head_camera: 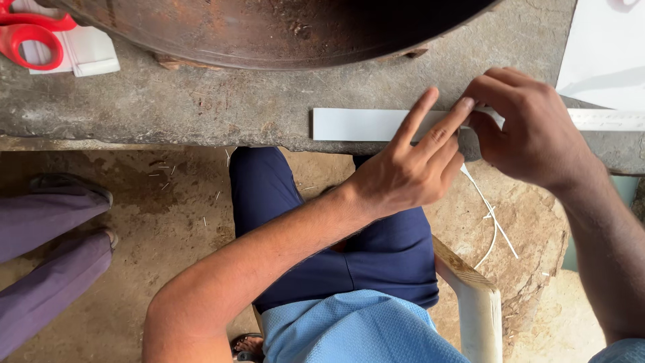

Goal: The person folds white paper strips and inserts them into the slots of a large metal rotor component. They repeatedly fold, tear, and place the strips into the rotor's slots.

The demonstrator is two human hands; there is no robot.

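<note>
White paper strip flat along the front edge of the rough concrete worktop, a ruler running over its right end. Left hand pinning the strip, two fingers stretched out, grip open. Right hand pinched over the ruler's near end; what sits in that grip, impossible to tell. Step in hand, by the look: measuring or trimming. Next: steady pressure, no slip. Red scissors far left, well apart.
</note>
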